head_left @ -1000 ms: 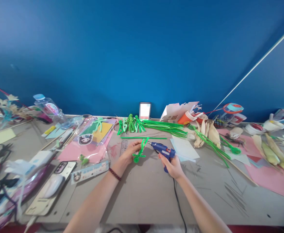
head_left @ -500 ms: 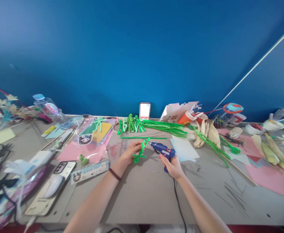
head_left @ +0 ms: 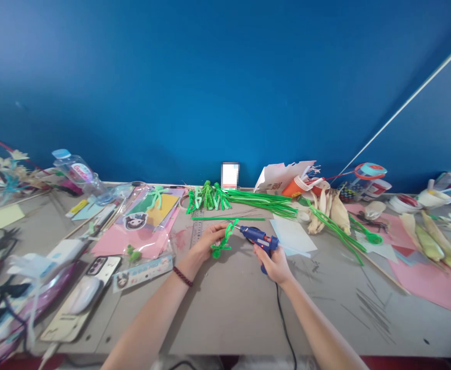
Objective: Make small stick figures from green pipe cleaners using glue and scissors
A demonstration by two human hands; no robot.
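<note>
My left hand (head_left: 209, 243) is closed on a small green pipe cleaner figure (head_left: 221, 248), holding it above the middle of the table. My right hand (head_left: 273, 263) wraps round the handle of a blue hot glue gun (head_left: 259, 237), whose black cord runs down toward the front edge. The gun's nozzle points left and lies at the upper part of the figure; whether they touch I cannot tell. Behind the hands lies a single straight green pipe cleaner (head_left: 228, 219). Farther back are several finished green figures (head_left: 208, 197) and a bundle of green pipe cleaners (head_left: 266, 202).
At left lie a phone (head_left: 82, 300) with a white case on it, a plastic bag of coloured sheets (head_left: 148, 221) and a clear bottle (head_left: 76, 172). To the right are dried husks (head_left: 339, 213), pink paper (head_left: 429, 288) and thin dark wires (head_left: 374, 311). A blue wall (head_left: 225, 92) stands behind.
Almost nothing differs. Both hands keep their hold on the figure and the glue gun, with only very slight shifts; the gun's cord has moved slightly.
</note>
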